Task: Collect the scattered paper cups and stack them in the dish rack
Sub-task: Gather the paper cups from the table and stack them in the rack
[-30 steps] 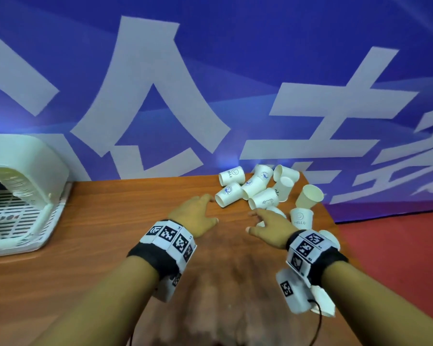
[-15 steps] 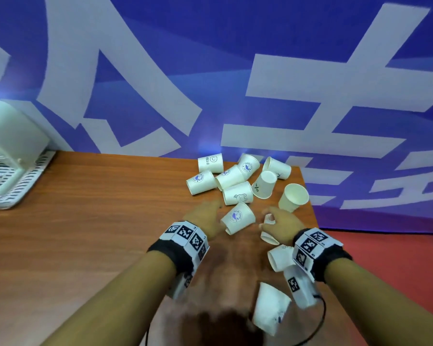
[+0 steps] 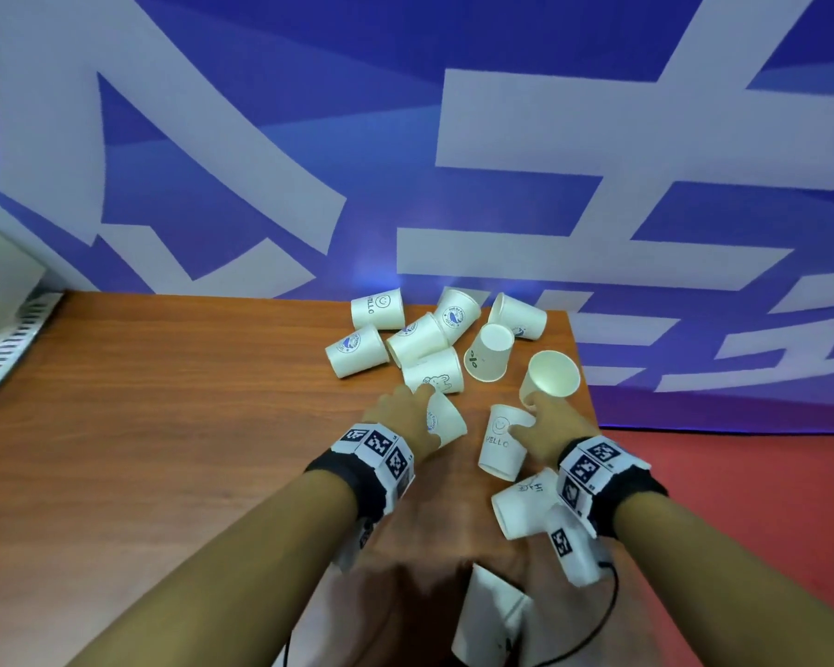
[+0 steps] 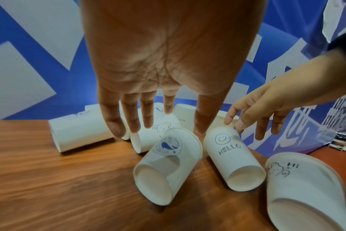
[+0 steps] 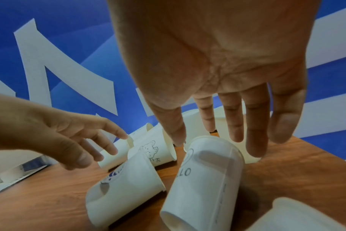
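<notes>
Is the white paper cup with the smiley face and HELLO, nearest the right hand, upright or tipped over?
Tipped over: the white HELLO paper cup lies on its side on the brown wooden table.

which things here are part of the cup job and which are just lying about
Part of the job:
paper cups, scattered on the table
dish rack, at the left edge
left hand and right hand, both open

Just there:
blue banner
red floor
</notes>
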